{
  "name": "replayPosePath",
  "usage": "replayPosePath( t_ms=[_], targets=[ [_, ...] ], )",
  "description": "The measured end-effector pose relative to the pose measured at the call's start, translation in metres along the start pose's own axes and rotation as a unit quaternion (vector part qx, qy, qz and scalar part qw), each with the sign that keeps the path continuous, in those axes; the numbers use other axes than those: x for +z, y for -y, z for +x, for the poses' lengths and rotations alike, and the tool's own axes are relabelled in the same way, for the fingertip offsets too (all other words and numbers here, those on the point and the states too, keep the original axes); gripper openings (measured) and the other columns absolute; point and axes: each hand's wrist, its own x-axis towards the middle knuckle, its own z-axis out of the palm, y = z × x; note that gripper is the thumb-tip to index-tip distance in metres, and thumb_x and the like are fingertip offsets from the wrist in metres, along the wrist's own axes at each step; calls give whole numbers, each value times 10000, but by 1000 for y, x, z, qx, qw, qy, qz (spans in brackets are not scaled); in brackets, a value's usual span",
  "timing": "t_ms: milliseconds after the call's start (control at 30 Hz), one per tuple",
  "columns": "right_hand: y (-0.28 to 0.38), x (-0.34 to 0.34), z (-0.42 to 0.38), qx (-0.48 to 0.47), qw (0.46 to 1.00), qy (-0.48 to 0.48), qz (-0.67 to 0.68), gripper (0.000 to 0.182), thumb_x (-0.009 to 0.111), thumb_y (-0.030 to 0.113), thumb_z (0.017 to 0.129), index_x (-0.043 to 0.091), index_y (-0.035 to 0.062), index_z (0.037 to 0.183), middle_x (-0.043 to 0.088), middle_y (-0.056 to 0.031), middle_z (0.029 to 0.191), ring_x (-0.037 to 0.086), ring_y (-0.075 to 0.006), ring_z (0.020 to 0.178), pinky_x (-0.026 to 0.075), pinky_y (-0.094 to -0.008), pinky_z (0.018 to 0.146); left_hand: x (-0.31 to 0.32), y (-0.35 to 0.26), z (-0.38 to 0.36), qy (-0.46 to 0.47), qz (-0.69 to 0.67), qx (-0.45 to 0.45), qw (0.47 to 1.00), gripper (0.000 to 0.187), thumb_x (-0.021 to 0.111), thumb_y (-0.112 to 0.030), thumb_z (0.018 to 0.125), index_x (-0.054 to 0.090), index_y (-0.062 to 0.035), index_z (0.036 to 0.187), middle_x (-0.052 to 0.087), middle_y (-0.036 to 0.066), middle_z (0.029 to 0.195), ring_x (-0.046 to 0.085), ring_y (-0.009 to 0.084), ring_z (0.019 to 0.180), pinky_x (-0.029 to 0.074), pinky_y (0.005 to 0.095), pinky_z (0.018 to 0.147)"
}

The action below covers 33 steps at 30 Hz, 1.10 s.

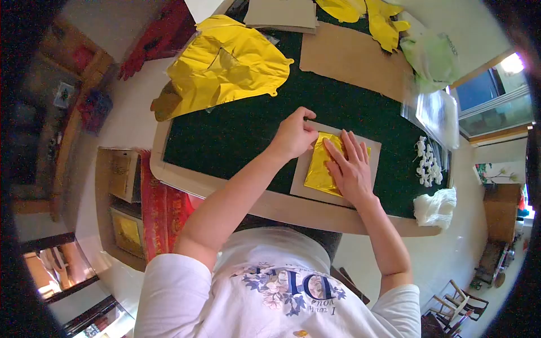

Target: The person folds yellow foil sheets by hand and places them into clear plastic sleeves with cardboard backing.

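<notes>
A folded yellow foil sheet (pixel 318 173) lies on a square of grey cardboard (pixel 369 147) near the front edge of the dark green table top. My right hand (pixel 350 170) rests flat on the foil with its fingers stretched out. At the upper left corner of the foil is my left hand (pixel 295 135), its thumb and fingers drawn together in a pinch. What sits between those fingertips is too small to make out. A larger, crumpled yellow foil piece (pixel 236 65) is spread at the table's left side.
Brown cardboard (pixel 355 59), grey sheets (pixel 282 14) and more yellow foil (pixel 386 25) lie at the back. Clear plastic bags (pixel 438 118), small white bundles (pixel 429 163) and a white cloth-like bundle (pixel 435 208) are on the right. An open box (pixel 127 256) stands left of the table.
</notes>
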Motion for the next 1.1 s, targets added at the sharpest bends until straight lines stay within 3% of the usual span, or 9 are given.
replayPosePath(
  t_ms=[233,333,433,533,733,933,1100],
  targets=[
    [2,-2,0,7,1000,8,7,477,572,327,909,489,291,1378,360,-164,1476,308,-362,1378,226,-517,1133,10,5,16,-71,272,146,949,428,678,-49,756,526,-58,1156,674,131,800,680,215,744,539,363,647],
    [2,-2,0,6,1000,8,2,481,573,330,907,488,293,1379,363,-164,1474,309,-361,1377,226,-518,1133,12,6,16,-53,261,132,955,386,652,-31,784,519,-54,1146,676,133,814,686,220,762,556,351,627],
    [1,-1,1,0,1000,-1,0,486,579,330,903,488,295,1379,368,-164,1469,315,-361,1372,232,-519,1130,10,16,20,-33,118,71,990,384,637,-15,809,507,-53,1168,676,130,831,684,216,778,577,349,601],
    [1,-1,1,-3,1000,-5,5,486,585,329,900,492,295,1376,373,-165,1465,324,-362,1366,240,-523,1125,2,0,0,-15,122,25,992,406,624,2,826,492,-66,1204,664,119,858,676,202,752,592,345,581],
    [3,-2,2,-3,1000,-5,5,466,590,334,898,515,295,1357,376,-174,1459,337,-365,1356,253,-533,1116,6,11,-12,-26,79,32,996,494,649,16,806,461,-84,1251,630,96,872,664,191,741,590,325,572],
    [2,0,2,-6,1000,-10,1,457,592,344,896,528,293,1345,373,-172,1460,337,-369,1355,259,-533,1113,13,15,-13,-55,129,122,983,516,636,42,805,444,-89,1266,613,94,865,653,190,671,573,323,544],
    [3,-1,1,-9,1000,-12,-5,454,589,347,895,530,285,1341,382,-173,1455,341,-368,1356,261,-528,1113,16,10,-24,-59,169,134,975,521,623,61,800,439,-71,1269,600,124,907,659,212,674,552,329,570]
  ],
)
